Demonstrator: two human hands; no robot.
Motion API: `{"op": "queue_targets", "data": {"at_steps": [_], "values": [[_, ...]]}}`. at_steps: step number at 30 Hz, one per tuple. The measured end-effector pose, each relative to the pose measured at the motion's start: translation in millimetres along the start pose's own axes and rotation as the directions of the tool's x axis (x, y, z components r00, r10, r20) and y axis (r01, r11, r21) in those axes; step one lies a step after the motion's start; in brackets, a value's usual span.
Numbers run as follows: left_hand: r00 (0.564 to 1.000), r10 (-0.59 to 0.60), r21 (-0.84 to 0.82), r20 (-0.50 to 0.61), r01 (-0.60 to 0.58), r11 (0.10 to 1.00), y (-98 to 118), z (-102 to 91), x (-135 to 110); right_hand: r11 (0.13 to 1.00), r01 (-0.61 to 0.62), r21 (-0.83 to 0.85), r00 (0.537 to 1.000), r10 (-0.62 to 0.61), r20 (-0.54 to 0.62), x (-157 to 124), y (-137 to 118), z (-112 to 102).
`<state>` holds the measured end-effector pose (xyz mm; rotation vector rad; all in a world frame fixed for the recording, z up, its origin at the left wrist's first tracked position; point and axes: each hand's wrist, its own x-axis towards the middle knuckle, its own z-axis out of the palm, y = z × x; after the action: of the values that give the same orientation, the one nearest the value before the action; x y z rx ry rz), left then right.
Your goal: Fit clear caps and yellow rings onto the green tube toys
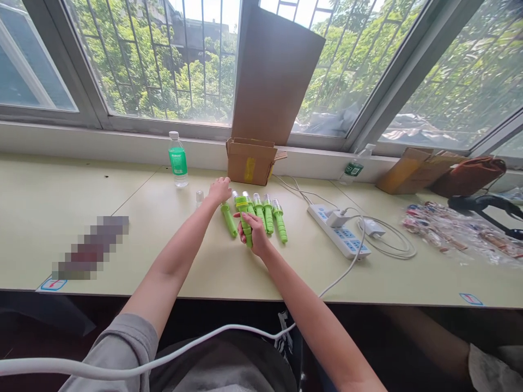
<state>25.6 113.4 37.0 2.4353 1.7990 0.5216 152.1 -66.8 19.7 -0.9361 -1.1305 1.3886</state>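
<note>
My right hand (pixel 254 233) is closed round the handle of a green light stick (pixel 244 208), held tilted over the table with its head pointing away from me. Farther left, my left hand (pixel 220 190) reaches forward with bent fingers; whatever is in them is hidden. Beside it, another green stick (pixel 229 220) lies on the table, its far end partly behind the hand. Several more green light sticks with clear heads (pixel 279 220) lie in a row right of my right hand. A small clear cap (pixel 199 198) stands left of my left wrist.
Behind the sticks stands an open cardboard box (pixel 241 163). A water bottle (pixel 178 160) is at the left. On the right are a power strip (pixel 339 231) with cables, bagged small items (pixel 445 228) and another bottle (pixel 352 169). A white cable (pixel 229 328) crosses before me.
</note>
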Motion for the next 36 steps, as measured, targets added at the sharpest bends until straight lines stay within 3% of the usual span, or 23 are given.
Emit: {"op": "queue_targets", "data": {"at_steps": [4, 9, 15, 19, 24, 28, 32, 36], "values": [[0.996, -0.038, 0.056, 0.076, 0.034, 0.998, 0.0, 5.4, 9.3, 1.0, 0.011, 0.011, 1.0, -0.011, -0.025, 0.9, 2.0, -1.4], [0.997, -0.008, 0.104, 0.082, -0.001, 0.995, 1.2, 8.1, 13.7, 1.0, 0.008, 0.001, 1.0, -0.008, -0.022, -1.7, 0.7, 1.5], [0.998, 0.06, 0.123, 0.007, -0.06, 0.991, 4.3, -1.7, 13.7, 1.0, -0.013, -0.025, 0.999, 0.012, -0.036, -2.4, 0.2, 3.6], [0.987, 0.107, 0.059, -0.123, -0.1, 0.993, -4.8, -25.3, 4.0, 1.0, -0.011, -0.019, 0.999, 0.01, -0.043, -1.1, 0.9, 2.2], [0.939, 0.137, -0.177, -0.314, -0.2, 0.964, -18.2, -72.3, -24.7, 1.0, -0.006, -0.016, 1.0, 0.006, -0.008, -0.4, 2.4, 2.6], [0.9, 0.136, -0.346, -0.415, -0.294, 0.891, -20.4, -99.7, -65.2, 1.0, -0.016, -0.022, 1.0, 0.016, -0.007, -0.2, 3.0, 3.3], [0.908, 0.078, -0.462, -0.412, -0.282, 0.841, -29.7, -96.8, -108.7, 1.0, -0.019, -0.02, 1.0, 0.018, -0.011, -0.7, 3.0, 3.1], [0.955, 0.012, -0.553, -0.298, -0.183, 0.813, -51.2, -68.7, -131.7, 1.0, -0.024, -0.008, 0.999, 0.024, -0.022, -0.7, 3.3, 3.0]]}}
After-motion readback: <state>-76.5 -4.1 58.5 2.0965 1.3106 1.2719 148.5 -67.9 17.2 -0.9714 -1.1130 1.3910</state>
